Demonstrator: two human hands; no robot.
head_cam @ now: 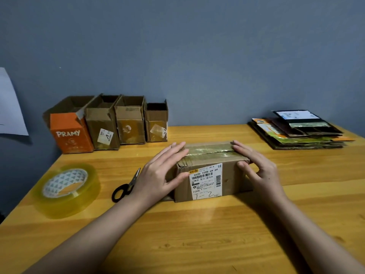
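Note:
A small brown cardboard box [209,175] stands in the middle of the wooden table [197,234]. Clear tape runs along its closed top seam and a white shipping label covers its front face. My left hand [160,173] lies on the box's left end, fingers straight over the top edge and thumb against the front. My right hand [258,167] rests on the right end, fingers stretched across the top corner and thumb near the front edge. A large roll of clear tape [67,189] lies flat at the left. Black-handled scissors [126,186] lie between the roll and my left hand.
Several open cardboard boxes [130,120] stand in a row at the back left against the blue wall, the leftmost one orange [71,133]. A stack of flattened cartons [296,131] lies at the back right. A white sheet [9,107] hangs at the left edge.

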